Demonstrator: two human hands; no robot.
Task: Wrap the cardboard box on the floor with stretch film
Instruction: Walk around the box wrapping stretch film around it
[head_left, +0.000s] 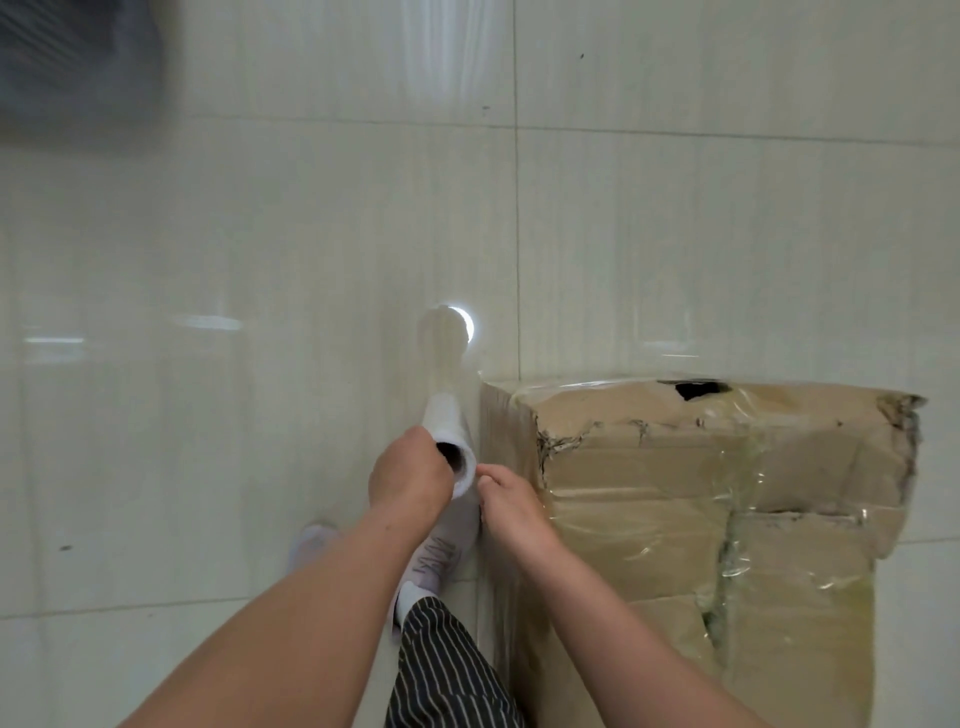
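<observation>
Far left: I saw a dark, blurred shape (78, 67) at the far edge of the tiled floor (208, 260).
Left hand: my view had the left hand (410, 478) curled round the near end of the stretch film roll (441, 415), grasping it.
Roll: it sat just left of the box's left side, its hollow core facing me.
Leg: a striped trouser leg (447, 675) and white shoe (441, 551) stood below the roll.
Right hand: the right hand (511, 512) had its fingertips bunched beside the roll's end; I could not tell whether they pinched anything.
Box: the cardboard box (675, 493) stood on the floor at right, torn, with glossy film (748, 467) over its top.
</observation>
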